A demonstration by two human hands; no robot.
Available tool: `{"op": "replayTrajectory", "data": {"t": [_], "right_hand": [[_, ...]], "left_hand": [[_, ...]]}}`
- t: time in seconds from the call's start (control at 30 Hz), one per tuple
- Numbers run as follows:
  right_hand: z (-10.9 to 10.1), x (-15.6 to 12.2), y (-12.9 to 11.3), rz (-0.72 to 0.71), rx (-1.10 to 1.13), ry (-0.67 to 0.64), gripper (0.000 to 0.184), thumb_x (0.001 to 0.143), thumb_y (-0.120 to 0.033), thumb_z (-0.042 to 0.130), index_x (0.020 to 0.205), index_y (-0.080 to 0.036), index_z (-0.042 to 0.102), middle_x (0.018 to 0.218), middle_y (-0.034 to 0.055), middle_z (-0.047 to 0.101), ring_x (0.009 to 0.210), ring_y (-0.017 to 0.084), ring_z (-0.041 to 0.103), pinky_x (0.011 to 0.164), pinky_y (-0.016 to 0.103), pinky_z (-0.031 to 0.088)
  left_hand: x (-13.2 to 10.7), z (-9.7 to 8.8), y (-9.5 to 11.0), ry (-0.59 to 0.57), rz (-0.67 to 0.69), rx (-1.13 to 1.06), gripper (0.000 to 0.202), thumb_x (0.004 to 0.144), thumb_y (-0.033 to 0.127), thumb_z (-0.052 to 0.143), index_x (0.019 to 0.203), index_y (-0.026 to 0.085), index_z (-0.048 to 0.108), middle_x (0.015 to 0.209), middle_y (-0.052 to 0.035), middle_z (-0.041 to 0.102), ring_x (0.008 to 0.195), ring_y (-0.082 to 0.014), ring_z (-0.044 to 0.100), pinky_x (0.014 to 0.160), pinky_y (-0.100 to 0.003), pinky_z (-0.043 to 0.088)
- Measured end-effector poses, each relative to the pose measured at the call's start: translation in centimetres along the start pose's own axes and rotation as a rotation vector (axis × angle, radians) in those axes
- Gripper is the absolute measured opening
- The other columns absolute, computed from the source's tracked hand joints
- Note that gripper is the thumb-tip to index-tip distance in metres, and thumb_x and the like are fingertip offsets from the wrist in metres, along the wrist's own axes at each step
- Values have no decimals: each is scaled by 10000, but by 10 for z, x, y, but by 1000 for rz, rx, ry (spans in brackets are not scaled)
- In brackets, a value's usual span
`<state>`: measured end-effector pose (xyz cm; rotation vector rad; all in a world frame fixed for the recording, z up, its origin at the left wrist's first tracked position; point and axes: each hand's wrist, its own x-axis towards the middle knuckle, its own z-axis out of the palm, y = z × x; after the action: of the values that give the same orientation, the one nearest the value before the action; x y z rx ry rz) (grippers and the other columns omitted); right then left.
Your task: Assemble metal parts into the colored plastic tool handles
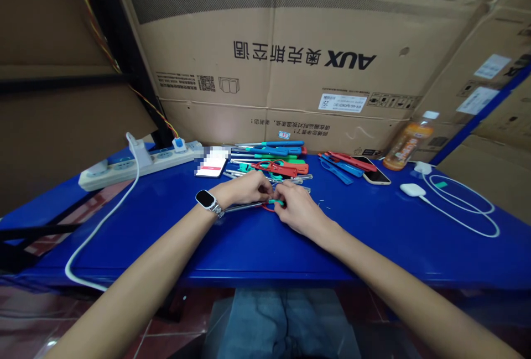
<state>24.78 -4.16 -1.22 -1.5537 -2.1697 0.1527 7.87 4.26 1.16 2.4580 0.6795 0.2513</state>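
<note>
A long-nosed lighter (245, 206) lies low over the table, its metal tube pointing left under my left wrist. Teal and red parts show at its handle end. My right hand (301, 207) is closed around that end and covers most of it. Right beside it, my left hand (251, 186) is closed in a pinch, with its fingertips close to my right fingers; what they pinch is hidden. Just behind my hands lies a row of long-nosed lighters with red handles (286, 167), blue handles (282, 144) and green parts.
Red and blue plastic casing pieces (348, 164) lie to the right, partly on a phone (378, 177). An orange drink bottle (410, 143), white charger (412, 190) and cable stand further right. A lit phone (212, 162) and a power strip (124, 166) are left. Cardboard (265, 82) walls the back.
</note>
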Motion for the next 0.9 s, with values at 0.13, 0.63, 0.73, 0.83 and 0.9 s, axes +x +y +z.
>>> {"op": "replayTrajectory", "data": {"t": [0.13, 0.63, 0.73, 0.83, 0.9], "right_hand": [[0, -1, 2, -11, 18, 22, 80, 787, -126, 586, 852, -172, 598, 860, 37, 573, 740, 159, 529, 644, 264, 340], [0, 2, 0, -39, -55, -13, 71, 796, -121, 568, 807, -176, 612, 836, 41, 552, 687, 155, 505, 611, 271, 306], [-2, 2, -1, -36, -58, -23, 75, 795, -118, 568, 809, -174, 616, 830, 44, 558, 689, 156, 507, 613, 272, 302], [-3, 2, 0, -26, -24, -8, 70, 789, -124, 583, 825, -174, 615, 831, 40, 568, 703, 157, 519, 610, 265, 308], [-2, 1, 1, -11, 0, 18, 74, 788, -133, 590, 843, -175, 617, 834, 37, 574, 716, 160, 528, 615, 262, 318]], "left_hand": [[0, 0, 1, 2, 2, 5, 137, 792, 177, 610, 764, 107, 724, 684, -34, 699, 591, -125, 566, 581, -215, 382], [-2, 0, 2, 14, 23, 19, 135, 791, 163, 600, 721, 112, 704, 627, -13, 656, 547, -111, 513, 551, -210, 343], [-2, 1, 2, 31, 28, 27, 139, 790, 167, 598, 713, 114, 702, 621, -8, 647, 542, -109, 498, 544, -213, 331], [-2, 1, 2, 35, 26, 28, 145, 799, 182, 598, 749, 112, 716, 675, -25, 681, 568, -117, 524, 563, -217, 350], [-2, 1, 1, 32, 31, 21, 148, 802, 185, 597, 771, 114, 723, 698, -32, 695, 590, -123, 545, 585, -217, 370]]}}
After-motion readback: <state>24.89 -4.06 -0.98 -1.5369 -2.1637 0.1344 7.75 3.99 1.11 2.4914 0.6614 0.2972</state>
